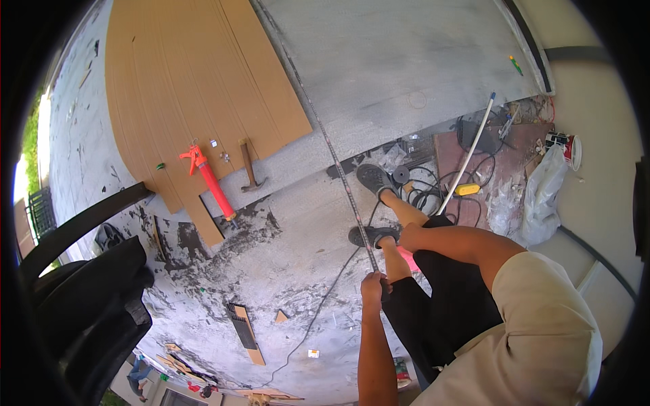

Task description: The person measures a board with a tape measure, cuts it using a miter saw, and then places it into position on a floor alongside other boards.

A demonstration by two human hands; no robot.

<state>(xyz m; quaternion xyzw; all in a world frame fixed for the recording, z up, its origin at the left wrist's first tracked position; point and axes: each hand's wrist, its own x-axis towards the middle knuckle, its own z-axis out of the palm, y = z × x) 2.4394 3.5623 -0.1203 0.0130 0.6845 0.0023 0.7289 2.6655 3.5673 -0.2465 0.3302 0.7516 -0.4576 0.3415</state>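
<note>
Tape measure (pixel 386 291): one, case in the left hand (pixel 372 287), which is closed around it. Blade (pixel 333 152) drawn out, running up and to the left past the clogs, then over the grey surface (pixel 399 61) beside the brown board.
Right hand (pixel 409 237): by the knee; whether its fingers are curled or spread, cannot tell.
Brown board (pixel 196 74): grooved, large, lying on the grey surface.
Caulking gun (pixel 215 188): red, on the board, nozzle end reaching past a narrow brown strip (pixel 203 222).
Hammer (pixel 249 166): wooden handle, beside the gun, near the board's lower edge.
Marker (pixel 516 65): green and yellow, far right of the grey surface.
Clogs (pixel 376 181): dark pair, worn.
White pole (pixel 468 152): leaning at a slant among black cables (pixel 425 191).
Yellow box (pixel 467 189): beside the pole.
Plastic bag (pixel 542 199): clear, near a bucket (pixel 574 152), right.
</note>
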